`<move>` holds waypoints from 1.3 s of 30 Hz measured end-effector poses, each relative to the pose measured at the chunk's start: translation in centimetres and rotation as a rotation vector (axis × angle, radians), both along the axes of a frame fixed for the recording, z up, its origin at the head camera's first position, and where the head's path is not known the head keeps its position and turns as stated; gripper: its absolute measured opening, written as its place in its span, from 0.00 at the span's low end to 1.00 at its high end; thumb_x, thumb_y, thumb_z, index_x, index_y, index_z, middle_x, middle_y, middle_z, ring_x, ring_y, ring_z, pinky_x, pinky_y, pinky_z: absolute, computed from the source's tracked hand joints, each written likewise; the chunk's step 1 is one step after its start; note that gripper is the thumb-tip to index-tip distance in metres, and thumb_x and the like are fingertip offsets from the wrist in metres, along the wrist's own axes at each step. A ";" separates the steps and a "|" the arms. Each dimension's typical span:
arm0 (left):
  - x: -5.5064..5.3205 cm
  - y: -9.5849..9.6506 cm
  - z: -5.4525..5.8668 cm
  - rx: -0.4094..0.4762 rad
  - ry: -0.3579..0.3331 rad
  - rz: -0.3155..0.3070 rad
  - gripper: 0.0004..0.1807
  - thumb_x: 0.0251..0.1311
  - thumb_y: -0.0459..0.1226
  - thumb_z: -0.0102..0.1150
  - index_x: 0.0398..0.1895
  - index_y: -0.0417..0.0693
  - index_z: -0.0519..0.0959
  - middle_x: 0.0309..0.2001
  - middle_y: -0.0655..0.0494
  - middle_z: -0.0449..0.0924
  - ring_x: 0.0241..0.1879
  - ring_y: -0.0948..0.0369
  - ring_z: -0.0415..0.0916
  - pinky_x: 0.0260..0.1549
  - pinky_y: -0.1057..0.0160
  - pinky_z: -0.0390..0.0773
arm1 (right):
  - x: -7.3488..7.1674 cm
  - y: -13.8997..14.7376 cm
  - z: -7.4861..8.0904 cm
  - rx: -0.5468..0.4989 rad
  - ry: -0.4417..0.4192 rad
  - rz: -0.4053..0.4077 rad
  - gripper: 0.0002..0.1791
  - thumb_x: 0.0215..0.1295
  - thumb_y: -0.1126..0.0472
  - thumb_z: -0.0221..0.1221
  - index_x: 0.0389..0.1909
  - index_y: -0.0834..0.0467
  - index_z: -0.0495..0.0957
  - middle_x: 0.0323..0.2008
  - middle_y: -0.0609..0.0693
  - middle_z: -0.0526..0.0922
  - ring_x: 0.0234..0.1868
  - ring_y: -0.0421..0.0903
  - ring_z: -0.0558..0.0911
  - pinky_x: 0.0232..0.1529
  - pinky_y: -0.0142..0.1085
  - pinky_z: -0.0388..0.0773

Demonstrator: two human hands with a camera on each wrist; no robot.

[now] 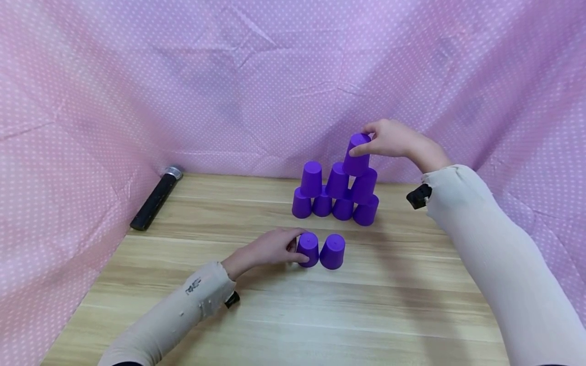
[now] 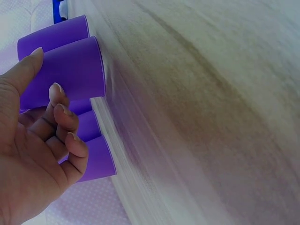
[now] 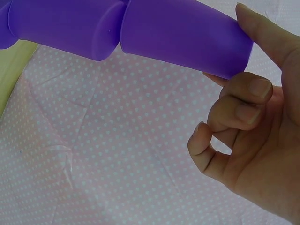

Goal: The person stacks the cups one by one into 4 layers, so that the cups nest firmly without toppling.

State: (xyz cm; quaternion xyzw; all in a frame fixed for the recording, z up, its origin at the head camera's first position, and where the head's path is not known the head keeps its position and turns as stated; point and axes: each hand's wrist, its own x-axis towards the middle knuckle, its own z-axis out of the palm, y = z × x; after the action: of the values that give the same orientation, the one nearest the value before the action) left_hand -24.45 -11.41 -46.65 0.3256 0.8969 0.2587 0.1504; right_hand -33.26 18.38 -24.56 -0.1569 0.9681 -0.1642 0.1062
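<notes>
Several purple plastic cups stand upside down as a stepped stack (image 1: 342, 208) toward the back of the table, with a row of three cups above the bottom row. My right hand (image 1: 393, 138) pinches a purple cup (image 1: 356, 155) by its closed upper end, over the two right-hand cups of that row. In the right wrist view this held cup (image 3: 183, 35) meets the cup below it at its rim. Nearer the front, my left hand (image 1: 274, 247) grips an upside-down cup (image 1: 309, 250) between thumb and fingers. Another cup (image 1: 332, 252) stands close on its right.
A black microphone (image 1: 157, 199) with a silver head lies at the table's left edge. Pink dotted cloth (image 1: 206, 91) hangs behind and at both sides of the wooden table (image 1: 366, 315).
</notes>
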 end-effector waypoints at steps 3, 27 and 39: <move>0.0 0.0 0.0 -0.003 0.005 0.002 0.33 0.57 0.58 0.68 0.65 0.64 0.73 0.29 0.67 0.77 0.29 0.68 0.73 0.30 0.66 0.74 | -0.1 0.1 -0.1 -0.006 -0.002 0.002 0.33 0.64 0.39 0.62 0.60 0.59 0.76 0.53 0.59 0.83 0.59 0.59 0.79 0.61 0.58 0.70; 0.0 0.0 0.1 -0.001 -0.007 0.002 0.32 0.57 0.57 0.68 0.64 0.64 0.73 0.29 0.67 0.77 0.28 0.68 0.73 0.30 0.66 0.74 | -0.3 0.9 -0.2 -0.007 -0.033 -0.008 0.43 0.64 0.36 0.62 0.69 0.62 0.68 0.60 0.65 0.78 0.62 0.62 0.77 0.61 0.60 0.71; -1.0 -1.0 2.0 0.015 0.030 0.018 0.30 0.55 0.60 0.69 0.59 0.64 0.76 0.28 0.66 0.76 0.28 0.67 0.71 0.29 0.65 0.73 | 1.1 2.7 1.2 -0.038 -0.007 -0.055 0.52 0.61 0.31 0.61 0.75 0.61 0.59 0.61 0.69 0.74 0.60 0.64 0.75 0.58 0.59 0.72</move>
State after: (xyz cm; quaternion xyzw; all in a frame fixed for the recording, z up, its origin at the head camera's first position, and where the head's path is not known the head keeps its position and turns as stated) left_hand -25.43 -12.43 -44.63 0.3225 0.9000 0.2620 0.1319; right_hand -32.19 21.12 -23.32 -0.1318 0.9683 -0.1861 0.1022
